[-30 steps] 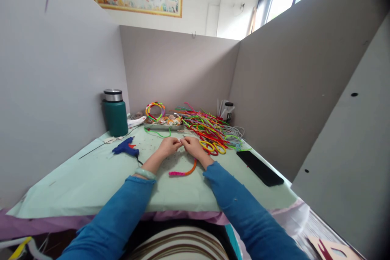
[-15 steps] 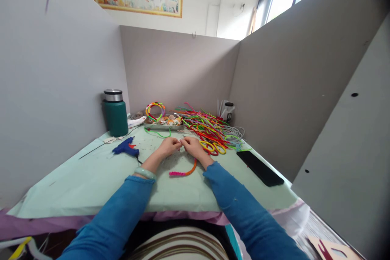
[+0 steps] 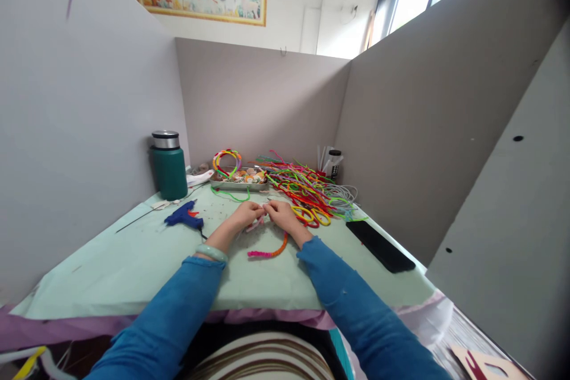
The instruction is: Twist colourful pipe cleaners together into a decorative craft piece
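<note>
My left hand (image 3: 246, 214) and my right hand (image 3: 282, 215) meet over the middle of the table, fingers pinched together. Between and just below them shows a thin pale pink strip (image 3: 255, 225), partly hidden by the fingers; its kind is too small to make out. Closer to me, a curved band (image 3: 266, 255) wrapped in fuzzy pink and orange lies on the cloth, its far end passing under my right wrist. Beyond my right hand are scissors with yellow handles (image 3: 321, 217), partly covered by it.
A blue glue gun (image 3: 184, 215) lies left of my hands, near a green bottle (image 3: 169, 166). At the back stand a metal tray (image 3: 238, 186) of small pieces, a multicoloured ring (image 3: 215, 160) and a heap of pipe cleaners (image 3: 303, 183). A black phone (image 3: 380, 246) lies right.
More of the pale pink strip now shows below my fingers, hanging toward the left. Both hands stay nearly in place, with slight finger movement.
</note>
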Action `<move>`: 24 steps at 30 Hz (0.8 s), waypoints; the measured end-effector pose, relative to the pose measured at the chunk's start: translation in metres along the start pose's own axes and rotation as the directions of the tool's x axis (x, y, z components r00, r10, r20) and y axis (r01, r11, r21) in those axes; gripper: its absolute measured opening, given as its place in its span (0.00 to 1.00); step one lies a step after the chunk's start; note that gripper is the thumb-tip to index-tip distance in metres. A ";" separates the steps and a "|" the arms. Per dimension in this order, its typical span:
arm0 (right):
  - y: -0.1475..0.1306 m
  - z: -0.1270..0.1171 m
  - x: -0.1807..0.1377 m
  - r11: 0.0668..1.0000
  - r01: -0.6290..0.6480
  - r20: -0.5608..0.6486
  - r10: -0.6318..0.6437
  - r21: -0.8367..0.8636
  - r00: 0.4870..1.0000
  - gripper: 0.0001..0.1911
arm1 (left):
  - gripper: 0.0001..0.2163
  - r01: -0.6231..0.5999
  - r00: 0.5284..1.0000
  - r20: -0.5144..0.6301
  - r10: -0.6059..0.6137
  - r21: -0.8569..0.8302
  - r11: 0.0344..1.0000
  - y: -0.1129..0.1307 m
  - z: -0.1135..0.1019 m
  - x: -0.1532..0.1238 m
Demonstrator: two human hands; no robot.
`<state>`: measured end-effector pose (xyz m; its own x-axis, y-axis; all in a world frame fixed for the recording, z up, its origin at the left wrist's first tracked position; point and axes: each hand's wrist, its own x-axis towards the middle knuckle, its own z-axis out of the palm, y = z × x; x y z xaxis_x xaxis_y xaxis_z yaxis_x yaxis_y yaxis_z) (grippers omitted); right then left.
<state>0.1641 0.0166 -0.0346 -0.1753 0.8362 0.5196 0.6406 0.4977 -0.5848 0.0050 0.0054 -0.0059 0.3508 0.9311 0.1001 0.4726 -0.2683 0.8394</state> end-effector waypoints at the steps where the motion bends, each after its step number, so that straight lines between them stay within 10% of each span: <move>1: 0.000 0.000 0.000 1.000 0.002 -0.001 -0.002 0.000 1.000 0.18 | 0.16 0.002 1.000 -0.003 -0.002 0.006 1.000 0.001 0.000 -0.001; 24: 0.000 0.000 -0.001 1.000 0.010 0.020 -0.010 -0.029 1.000 0.17 | 0.15 0.096 0.995 0.051 -0.091 -0.113 0.989 -0.003 0.002 0.006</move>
<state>0.1641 0.0164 -0.0353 -0.1960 0.8358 0.5129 0.6605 0.4991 -0.5609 0.0075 0.0113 -0.0095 0.3470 0.9379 -0.0042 0.4096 -0.1475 0.9003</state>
